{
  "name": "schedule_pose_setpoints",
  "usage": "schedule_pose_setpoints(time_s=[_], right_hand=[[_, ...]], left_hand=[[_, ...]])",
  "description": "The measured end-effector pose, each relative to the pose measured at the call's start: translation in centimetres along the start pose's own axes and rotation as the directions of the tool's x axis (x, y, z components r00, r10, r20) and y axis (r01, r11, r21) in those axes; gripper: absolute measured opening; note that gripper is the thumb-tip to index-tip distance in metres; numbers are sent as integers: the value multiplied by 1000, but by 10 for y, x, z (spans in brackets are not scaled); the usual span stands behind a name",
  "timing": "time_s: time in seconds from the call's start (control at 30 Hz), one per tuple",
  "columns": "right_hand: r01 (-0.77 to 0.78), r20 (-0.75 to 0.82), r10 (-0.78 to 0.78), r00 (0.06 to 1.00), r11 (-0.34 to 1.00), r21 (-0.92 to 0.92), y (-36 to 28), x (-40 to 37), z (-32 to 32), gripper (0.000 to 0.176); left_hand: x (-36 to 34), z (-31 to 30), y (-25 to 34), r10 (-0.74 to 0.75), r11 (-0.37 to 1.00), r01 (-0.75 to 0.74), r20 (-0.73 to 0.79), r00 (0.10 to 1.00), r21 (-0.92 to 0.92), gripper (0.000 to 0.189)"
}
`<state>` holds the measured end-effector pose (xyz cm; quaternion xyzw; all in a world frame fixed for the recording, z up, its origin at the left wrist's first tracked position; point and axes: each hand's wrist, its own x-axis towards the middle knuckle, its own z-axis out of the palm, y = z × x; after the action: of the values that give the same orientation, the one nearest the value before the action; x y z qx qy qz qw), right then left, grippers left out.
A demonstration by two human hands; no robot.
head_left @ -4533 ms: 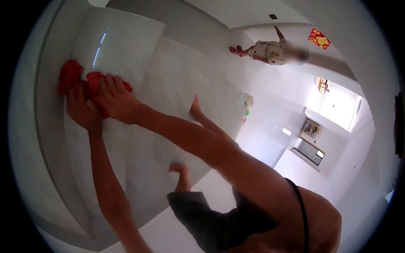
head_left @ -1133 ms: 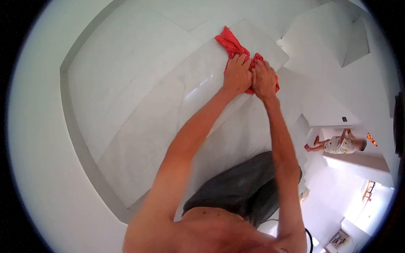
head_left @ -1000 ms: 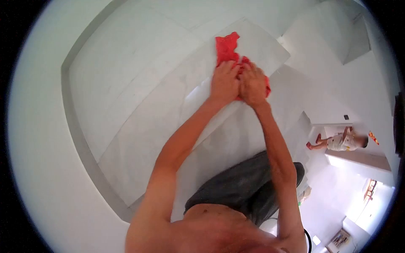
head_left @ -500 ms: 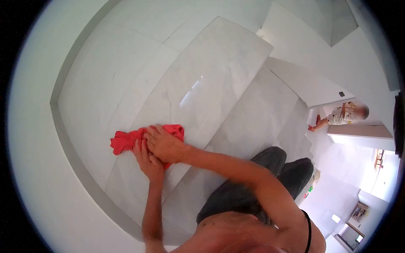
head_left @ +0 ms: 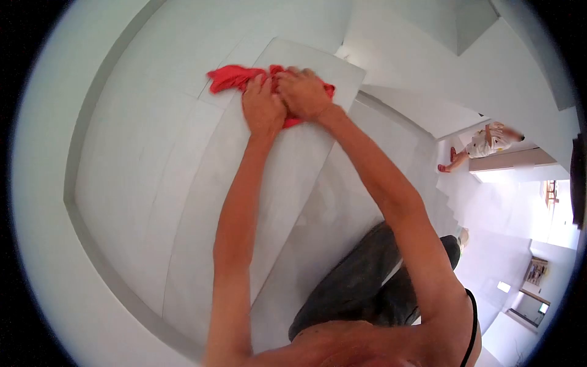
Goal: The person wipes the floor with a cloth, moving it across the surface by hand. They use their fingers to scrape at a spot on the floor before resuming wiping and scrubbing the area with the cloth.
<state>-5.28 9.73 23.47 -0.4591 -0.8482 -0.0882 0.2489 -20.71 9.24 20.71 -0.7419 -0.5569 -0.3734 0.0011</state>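
Note:
A crumpled red cloth (head_left: 232, 78) lies on a pale, glossy marble stair tread (head_left: 238, 177), near the tread's far end. My left hand (head_left: 264, 109) presses on the middle of the cloth, fingertips bent into its folds. Close against it on the right, my right hand (head_left: 302, 93) bears down with fingers curled over the cloth. Both arms are stretched far forward. One loose end of the cloth trails out to the left, and small bits show beyond the right hand and below the palms. The part under my hands is hidden.
A white wall (head_left: 36, 202) curves along the left. Lower steps (head_left: 342, 177) drop away to the right, beside my dark trousers (head_left: 348, 281). Farther down at the right, a person (head_left: 489, 140) in light clothes and red footwear is near a pale ledge (head_left: 507, 162).
Both hands have slid the red cloth forward and to the right along the tread, toward its far end. My arms have straightened out. The view has shifted slightly.

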Motion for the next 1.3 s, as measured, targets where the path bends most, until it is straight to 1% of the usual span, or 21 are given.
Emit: schedule_pose_setpoints(time_s=[0.13,0.17,0.23,0.27,0.33,0.37,0.47,0.53,0.6,0.67,0.73,0.77,0.8,0.9,0.97,1.0,1.03,1.07,1.1,1.2,1.3], right_hand=[[-181,81,198,977,966,-184,39,-43,-36,22],[-228,60,242,969,958,-174,36,-60,-50,22],[-280,-16,283,959,940,-196,26,-87,-71,21],[-300,-67,292,954,925,-232,12,-95,-78,20],[-427,-16,430,902,890,-160,-5,-88,-94,20],[-361,-80,352,932,920,-153,-1,-85,-104,19],[-195,-255,152,955,969,-150,-58,-110,-90,19],[-167,-312,108,944,971,-169,-97,-127,-86,18],[-244,-109,237,965,968,-62,-13,-105,-123,19],[-238,43,237,970,971,7,-40,-110,-155,20],[-183,145,175,974,982,43,-133,-113,-152,21],[-97,19,95,995,989,112,-149,-119,-132,27],[-46,-23,48,999,995,91,-165,-122,-126,32],[-26,130,-10,992,963,270,-243,-126,-145,40],[114,120,-158,980,943,313,-304,-139,-152,44],[93,230,-190,954,922,376,-338,-146,-155,44],[205,23,-230,973,904,376,-360,-167,-133,44],[169,163,-276,947,863,477,-396,-174,-148,45],[212,119,-326,938,810,548,-428,-189,-155,48],[208,141,-416,899,686,697,-499,-226,-176,53],[370,109,-569,815,655,658,-527,-240,-198,54]], left_hand=[[13,33,58,163,974,-166,-30,986,-155,44],[7,37,71,215,962,-227,-91,972,-153,42],[-1,30,99,187,951,-176,22,982,-254,38],[-10,13,101,225,949,-218,5,974,-227,35],[-7,6,111,288,934,-287,-27,957,-214,33],[2,6,110,339,917,-337,-27,940,-211,34],[-69,-21,87,368,923,-374,-79,927,-89,38],[-98,-80,87,238,954,-233,4,971,-186,42],[-32,-55,145,175,960,-139,134,975,-245,44],[-50,-86,156,134,964,-80,203,970,-254,44],[-116,-145,105,106,982,-84,124,987,-170,45],[-136,-159,95,100,987,-87,95,990,-132,46],[-150,-178,95,30,995,-19,109,994,-99,46],[-216,-246,83,-160,987,162,128,979,-8,48],[-275,-300,80,-298,953,289,106,949,90,49],[-304,-327,82,-367,927,357,89,926,111,51],[-329,-344,86,-433,898,422,76,898,127,53],[-363,-373,92,-497,861,486,47,866,150,53],[-398,-396,97,-552,824,541,24,833,167,53],[-478,-448,118,-606,784,610,-74,792,111,45],[-510,-470,121,-600,771,621,-164,783,142,48]])
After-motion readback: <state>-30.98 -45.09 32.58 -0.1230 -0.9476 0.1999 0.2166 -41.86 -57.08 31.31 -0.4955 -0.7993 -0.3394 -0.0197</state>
